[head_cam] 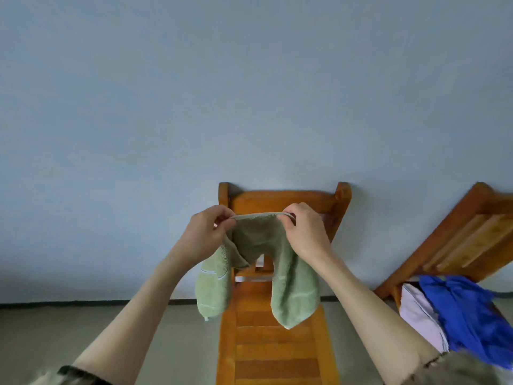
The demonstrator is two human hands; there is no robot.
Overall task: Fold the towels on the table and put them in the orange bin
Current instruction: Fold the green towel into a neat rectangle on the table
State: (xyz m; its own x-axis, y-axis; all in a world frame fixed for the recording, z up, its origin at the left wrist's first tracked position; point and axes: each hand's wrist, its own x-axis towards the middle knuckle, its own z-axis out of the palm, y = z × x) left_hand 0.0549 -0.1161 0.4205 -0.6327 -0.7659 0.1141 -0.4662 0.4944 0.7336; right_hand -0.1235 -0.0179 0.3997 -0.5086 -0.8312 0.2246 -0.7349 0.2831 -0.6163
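Head view: both hands (206, 232) (304, 232) pinch green towel (258, 240).

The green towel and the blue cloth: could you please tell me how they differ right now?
The green towel hangs in the air, pinched by the left hand and right hand; the blue cloth lies crumpled and untouched on the right chair. Neither is folded.

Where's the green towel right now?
Head view, centre: the green towel hangs in the air, pinched by left hand and right hand, before the wooden chair.
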